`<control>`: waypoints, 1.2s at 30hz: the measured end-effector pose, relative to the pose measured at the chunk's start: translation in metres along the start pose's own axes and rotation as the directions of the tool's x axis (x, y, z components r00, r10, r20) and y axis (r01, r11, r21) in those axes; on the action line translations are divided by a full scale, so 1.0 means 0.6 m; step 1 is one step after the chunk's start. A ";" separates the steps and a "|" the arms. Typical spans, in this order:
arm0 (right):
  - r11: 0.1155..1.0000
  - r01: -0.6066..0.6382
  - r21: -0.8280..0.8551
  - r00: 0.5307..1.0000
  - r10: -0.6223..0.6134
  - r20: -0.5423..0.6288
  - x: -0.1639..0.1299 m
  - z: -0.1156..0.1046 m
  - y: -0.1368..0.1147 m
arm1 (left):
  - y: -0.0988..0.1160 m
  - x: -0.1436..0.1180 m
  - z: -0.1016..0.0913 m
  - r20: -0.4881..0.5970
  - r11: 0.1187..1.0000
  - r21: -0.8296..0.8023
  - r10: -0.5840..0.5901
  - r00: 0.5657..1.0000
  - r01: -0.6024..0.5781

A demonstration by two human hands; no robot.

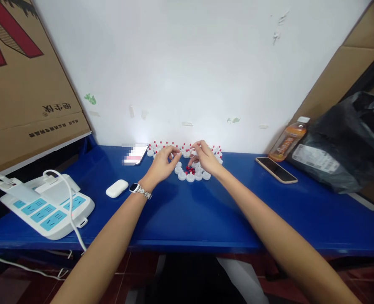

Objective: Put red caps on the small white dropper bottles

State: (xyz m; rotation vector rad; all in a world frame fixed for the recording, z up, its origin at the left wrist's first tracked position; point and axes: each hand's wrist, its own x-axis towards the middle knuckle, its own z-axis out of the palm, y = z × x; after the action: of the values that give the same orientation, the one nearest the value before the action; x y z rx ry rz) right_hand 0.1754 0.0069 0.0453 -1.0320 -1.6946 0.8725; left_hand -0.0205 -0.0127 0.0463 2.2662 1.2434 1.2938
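Observation:
My left hand [165, 163], with a watch [139, 191] on its wrist, pinches thumb and forefinger together; whatever is between the tips is too small to make out. Facing it, my right hand [205, 157] has its fingers curled around a white plastic cap [193, 153]. Below and between the hands, several white round caps [190, 177] lie in a ring around a small pile of red tips [191, 170]. Along the wall stand rows of white caps fitted with red tips [218, 148], partly hidden by my hands.
A white power strip [52, 211] with cables and an earbud case [117, 188] lie at left. One lit phone [138, 153] is near the wall; another phone [277, 170] lies right, by a drink bottle [288, 140] and a black plastic bag [342, 139]. A cardboard box [31, 93] stands left.

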 end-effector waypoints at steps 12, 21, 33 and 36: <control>0.749 0.258 -0.610 0.965 -0.166 0.204 -0.065 -0.012 -0.025 | 0.036 -0.008 0.052 0.149 0.993 -0.113 0.059 0.987 -0.043; 0.883 0.275 -0.379 0.956 -0.210 0.205 -0.081 -0.011 -0.032 | 0.040 -0.007 0.044 0.205 0.984 -0.112 0.162 0.965 -0.141; 0.926 0.229 -0.299 0.970 -0.190 0.154 -0.076 -0.013 -0.042 | 0.042 -0.001 0.066 0.117 0.936 -0.348 -0.022 0.993 0.062; 0.867 0.278 -0.414 0.958 -0.217 0.189 -0.075 -0.014 -0.046 | 0.035 0.003 0.081 0.120 0.884 -0.447 -0.093 0.988 0.137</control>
State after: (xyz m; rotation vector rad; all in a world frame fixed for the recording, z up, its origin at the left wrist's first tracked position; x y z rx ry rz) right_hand 0.1858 -0.0440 0.0564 -1.0270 -2.1480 0.4047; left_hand 0.0304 -0.0151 0.0314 1.8669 0.9070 1.2587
